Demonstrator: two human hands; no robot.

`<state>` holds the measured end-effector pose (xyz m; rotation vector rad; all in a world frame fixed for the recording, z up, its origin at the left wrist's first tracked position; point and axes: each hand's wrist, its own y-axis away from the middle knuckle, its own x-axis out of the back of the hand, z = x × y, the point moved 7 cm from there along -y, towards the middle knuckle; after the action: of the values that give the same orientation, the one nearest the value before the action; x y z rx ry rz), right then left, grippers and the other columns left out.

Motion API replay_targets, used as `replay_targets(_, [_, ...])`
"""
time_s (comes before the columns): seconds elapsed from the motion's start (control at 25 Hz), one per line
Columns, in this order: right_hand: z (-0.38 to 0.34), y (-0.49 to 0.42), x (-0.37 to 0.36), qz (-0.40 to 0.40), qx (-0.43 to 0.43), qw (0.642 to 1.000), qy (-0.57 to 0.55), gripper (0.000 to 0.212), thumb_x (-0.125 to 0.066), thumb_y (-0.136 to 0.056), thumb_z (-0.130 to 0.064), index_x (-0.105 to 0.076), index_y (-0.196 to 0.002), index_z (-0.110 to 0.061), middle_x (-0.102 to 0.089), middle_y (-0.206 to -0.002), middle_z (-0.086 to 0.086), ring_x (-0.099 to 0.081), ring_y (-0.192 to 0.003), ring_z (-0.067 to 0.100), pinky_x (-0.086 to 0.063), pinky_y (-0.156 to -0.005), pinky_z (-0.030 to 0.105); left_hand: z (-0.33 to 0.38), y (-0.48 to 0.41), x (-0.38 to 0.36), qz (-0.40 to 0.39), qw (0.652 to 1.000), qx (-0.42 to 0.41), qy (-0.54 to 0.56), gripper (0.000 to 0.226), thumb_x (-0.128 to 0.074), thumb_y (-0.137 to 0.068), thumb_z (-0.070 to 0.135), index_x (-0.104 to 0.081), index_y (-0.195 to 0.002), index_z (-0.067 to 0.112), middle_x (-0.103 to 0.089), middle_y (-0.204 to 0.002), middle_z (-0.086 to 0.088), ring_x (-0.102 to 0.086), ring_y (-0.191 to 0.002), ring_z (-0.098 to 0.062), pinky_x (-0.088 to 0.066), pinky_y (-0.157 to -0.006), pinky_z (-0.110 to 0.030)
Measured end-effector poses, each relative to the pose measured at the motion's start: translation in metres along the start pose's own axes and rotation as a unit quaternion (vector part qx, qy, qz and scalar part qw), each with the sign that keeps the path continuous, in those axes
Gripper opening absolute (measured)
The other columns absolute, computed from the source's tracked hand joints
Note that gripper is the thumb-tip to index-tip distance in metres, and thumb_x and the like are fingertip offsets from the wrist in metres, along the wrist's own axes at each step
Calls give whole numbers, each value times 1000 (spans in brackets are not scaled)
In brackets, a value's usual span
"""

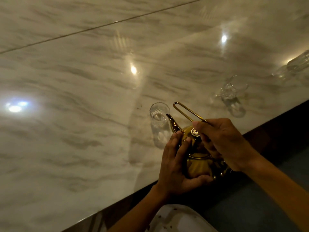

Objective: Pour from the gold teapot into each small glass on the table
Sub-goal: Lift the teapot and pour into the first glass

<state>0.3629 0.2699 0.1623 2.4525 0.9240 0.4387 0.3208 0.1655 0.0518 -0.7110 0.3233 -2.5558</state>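
Note:
The gold teapot [199,162] is tilted forward above the near edge of the marble table [83,114]. Its spout tip hangs over the rim of a small clear glass [158,114]. My right hand [222,143] grips the thin gold loop handle near its base. My left hand [177,164] cups the pot's side and underside, with fingertips resting on the lid beside the knob. A second small glass [229,90] stands further right, and a third glass [297,62] stands at the far right edge. I cannot tell whether liquid is flowing.
The table's dark edge runs diagonally from bottom left to the right side. Below it are a dark floor and a white garment [177,220] at the bottom. Bright light reflections dot the glossy tabletop.

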Motion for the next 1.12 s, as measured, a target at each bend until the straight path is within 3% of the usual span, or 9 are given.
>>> replay_targets(0.12, [-8, -6, -2, 5, -9, 1000, 22, 43, -54, -91, -26, -46, -52, -14, -32, -37, -5, -20, -29, 8, -18, -32, 12, -4, -5, 1, -9, 1000, 19, 19, 98, -56, -84, 78, -16, -161, 33, -31, -162, -23, -28, -154, -34, -39, -114, -62])
replay_targets(0.32, [-19, -14, -6, 21, -32, 998, 42, 43, -53, -92, -26, -44, -53, -12, -31, -38, -4, -19, -28, 7, -18, -31, 12, -7, -11, 3, -21, 998, 31, 47, 97, -56, -85, 77, -26, -156, 18, -28, -164, -14, -29, -154, -31, -41, -114, -59])
replay_targets(0.68, [-27, -18, -15, 12, -51, 995, 90, 42, -53, -91, -27, -45, -53, -11, -30, -36, -4, -19, -29, 8, -17, -33, 14, -3, -9, 7, -17, 996, 59, 69, 98, -55, -83, 79, -18, -159, 29, -28, -164, -9, -30, -153, -26, -42, -114, -56])
replay_targets(1.12, [-36, -19, -23, 12, -74, 990, 122, 43, -52, -92, -27, -47, -53, -10, -33, -30, -7, -22, -24, 5, -20, -31, 12, -3, -11, 13, -22, 994, 72, 84, 98, -56, -82, 80, -25, -155, 23, -35, -159, -11, -36, -148, -25, -44, -112, -54])
